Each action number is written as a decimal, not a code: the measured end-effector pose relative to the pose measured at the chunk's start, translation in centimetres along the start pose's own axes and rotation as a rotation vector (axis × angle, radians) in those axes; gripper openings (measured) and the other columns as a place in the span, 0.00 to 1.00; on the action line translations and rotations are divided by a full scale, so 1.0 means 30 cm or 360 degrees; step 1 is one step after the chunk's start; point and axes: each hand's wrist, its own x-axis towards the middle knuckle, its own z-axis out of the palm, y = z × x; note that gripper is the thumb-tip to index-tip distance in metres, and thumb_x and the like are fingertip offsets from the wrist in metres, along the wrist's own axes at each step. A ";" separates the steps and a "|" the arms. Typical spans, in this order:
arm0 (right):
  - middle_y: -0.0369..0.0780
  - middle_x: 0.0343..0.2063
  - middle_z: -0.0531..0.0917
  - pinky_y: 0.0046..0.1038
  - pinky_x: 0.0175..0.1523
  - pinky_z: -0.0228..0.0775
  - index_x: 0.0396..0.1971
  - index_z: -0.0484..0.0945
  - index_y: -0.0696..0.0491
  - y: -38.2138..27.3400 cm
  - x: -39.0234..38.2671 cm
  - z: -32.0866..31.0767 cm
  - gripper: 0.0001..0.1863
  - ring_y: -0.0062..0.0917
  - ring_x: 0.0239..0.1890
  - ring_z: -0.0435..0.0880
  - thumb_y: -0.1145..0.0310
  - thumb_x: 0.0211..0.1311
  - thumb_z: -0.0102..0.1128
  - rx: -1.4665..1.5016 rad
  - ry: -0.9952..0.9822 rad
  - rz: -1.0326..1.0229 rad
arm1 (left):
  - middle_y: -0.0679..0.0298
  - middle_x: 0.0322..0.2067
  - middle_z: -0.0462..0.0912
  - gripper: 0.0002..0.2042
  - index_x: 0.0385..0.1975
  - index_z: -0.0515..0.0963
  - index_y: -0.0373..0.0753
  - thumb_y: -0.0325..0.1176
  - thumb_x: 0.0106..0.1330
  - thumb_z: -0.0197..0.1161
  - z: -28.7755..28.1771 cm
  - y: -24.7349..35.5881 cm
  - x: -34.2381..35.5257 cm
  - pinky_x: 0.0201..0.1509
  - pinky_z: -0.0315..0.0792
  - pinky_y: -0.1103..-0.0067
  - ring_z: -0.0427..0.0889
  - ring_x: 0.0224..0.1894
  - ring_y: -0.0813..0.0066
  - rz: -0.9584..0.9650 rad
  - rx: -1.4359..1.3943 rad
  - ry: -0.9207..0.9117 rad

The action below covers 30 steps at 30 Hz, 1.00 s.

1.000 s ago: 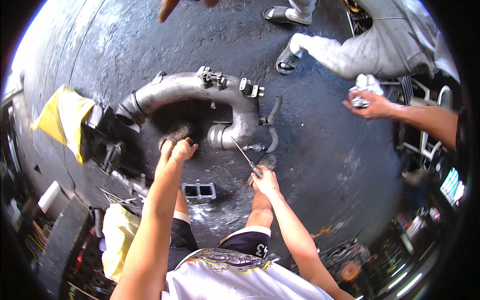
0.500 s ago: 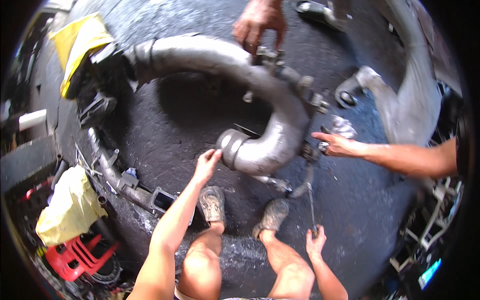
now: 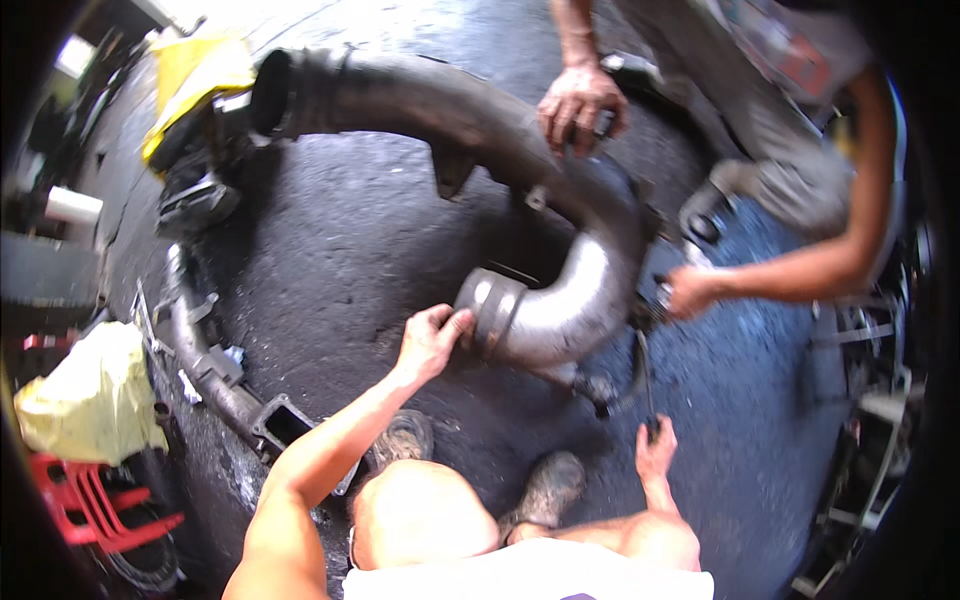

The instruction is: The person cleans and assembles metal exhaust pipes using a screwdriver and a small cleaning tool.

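Note:
A big curved metal pipe lies in front of me, bent like a hook, its far-left end turned so the dark mouth shows. My left hand grips the ringed collar at the pipe's near end, thumb and fingers pressed on the rim. My right hand is closed round the dark handle of a thin, straight tool that looks like a screwdriver. Its shaft points up toward fittings on the pipe's right side; the tip is hard to make out. A co-worker's hand rests on top of the pipe, the other at those fittings.
A slimmer metal pipe with a square flange lies at left. Beyond it sit a red plastic chair under pale yellow cloth, and a yellow bag by dark parts. A metal frame stands at right. The co-worker crouches at upper right.
The pipe has turned, its far-left end showing more of its mouth. The co-worker's upper hand has shifted right on the pipe. My left hand has taken a fuller grip on the collar.

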 end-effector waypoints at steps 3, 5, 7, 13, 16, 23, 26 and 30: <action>0.49 0.29 0.81 0.40 0.41 0.73 0.42 0.75 0.59 -0.030 -0.081 -0.104 0.15 0.45 0.33 0.82 0.72 0.56 0.66 0.0016 -0.0173 0.0170 | 0.56 0.14 0.73 0.24 0.20 0.75 0.32 0.50 0.68 0.64 0.051 0.120 -0.023 0.27 0.65 0.70 0.68 0.21 0.78 -0.0061 0.0260 0.0026; 0.47 0.28 0.80 0.38 0.38 0.72 0.41 0.75 0.59 -0.024 -0.152 -0.180 0.14 0.42 0.30 0.81 0.72 0.56 0.66 0.0030 -0.0120 0.0095 | 0.60 0.13 0.68 0.26 0.19 0.73 0.31 0.50 0.67 0.64 0.076 0.201 -0.008 0.26 0.63 0.69 0.64 0.22 0.80 0.0064 0.0123 0.0028; 0.45 0.26 0.79 0.36 0.36 0.71 0.39 0.75 0.59 -0.035 -0.190 -0.242 0.13 0.38 0.28 0.80 0.72 0.56 0.66 0.0032 -0.0047 -0.0033 | 0.62 0.14 0.68 0.25 0.20 0.74 0.31 0.49 0.67 0.64 0.085 0.305 0.028 0.27 0.63 0.69 0.64 0.23 0.80 0.0082 0.0057 -0.0009; 0.37 0.21 0.71 0.27 0.25 0.60 0.36 0.73 0.58 -0.167 -0.137 -0.361 0.11 0.23 0.19 0.68 0.73 0.56 0.65 0.0283 0.0336 -0.0182 | 0.55 0.35 0.85 0.16 0.43 0.79 0.28 0.38 0.67 0.65 0.077 0.752 0.170 0.34 0.81 0.72 0.86 0.30 0.70 -0.0174 -0.0751 -0.0238; 0.39 0.22 0.73 0.28 0.26 0.63 0.36 0.74 0.58 -0.302 -0.042 -0.416 0.11 0.25 0.21 0.71 0.73 0.56 0.65 0.0270 0.0277 -0.0342 | 0.56 0.36 0.85 0.15 0.43 0.81 0.30 0.37 0.67 0.65 0.016 0.740 0.229 0.34 0.81 0.70 0.85 0.28 0.70 -0.0171 -0.0662 -0.0401; 0.42 0.27 0.80 0.30 0.31 0.73 0.36 0.76 0.58 -0.475 0.081 -0.253 0.12 0.29 0.25 0.81 0.72 0.54 0.68 0.0293 -0.0084 -0.0584 | 0.66 0.37 0.86 0.14 0.42 0.83 0.36 0.40 0.66 0.67 0.015 0.716 0.195 0.48 0.77 0.72 0.84 0.38 0.75 -0.0293 -0.0499 -0.0476; 0.41 0.27 0.80 0.30 0.33 0.73 0.37 0.76 0.58 -0.534 0.081 -0.229 0.13 0.30 0.25 0.81 0.71 0.54 0.69 0.0304 -0.0295 -0.0455 | 0.64 0.39 0.86 0.14 0.44 0.83 0.36 0.40 0.68 0.65 0.008 0.697 0.184 0.47 0.79 0.73 0.84 0.39 0.75 -0.0218 -0.0523 -0.0483; 0.43 0.27 0.82 0.32 0.37 0.74 0.36 0.78 0.58 -0.519 0.112 -0.198 0.12 0.34 0.29 0.82 0.69 0.56 0.69 0.0191 -0.0380 -0.0460 | 0.65 0.41 0.86 0.15 0.46 0.82 0.36 0.41 0.68 0.65 -0.029 0.675 0.188 0.51 0.77 0.72 0.84 0.40 0.75 -0.0206 -0.0649 -0.0580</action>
